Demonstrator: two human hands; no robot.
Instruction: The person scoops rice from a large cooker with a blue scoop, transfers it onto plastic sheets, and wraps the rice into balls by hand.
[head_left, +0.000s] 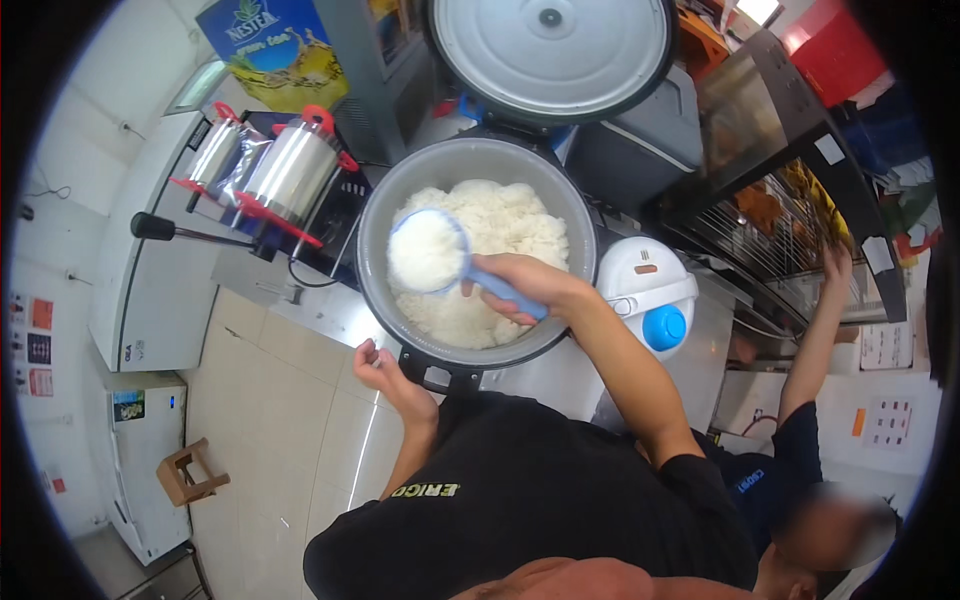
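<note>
A large round cooker pot (375, 247) holds a mound of cooked white rice (517, 217). My right hand (525, 281) grips the handle of a light-blue plastic scoop (510, 294); its round bowl is heaped with rice and lies over the left part of the pot. My left hand (394, 382) is beside the pot's front left rim, near the black side handle (448, 379), with its fingers curled and nothing visible in them. The pot's grey metal lid (551, 45) stands raised behind it.
Left of the pot stands a sealing machine with film rolls (289, 169) and a lever (191, 231). A white container (645, 262) with a blue cup (664, 328) is on the right. Beyond it, a co-worker's hand (836, 262) reaches into a glass display warmer (780, 225). A stool (191, 472) stands on the floor.
</note>
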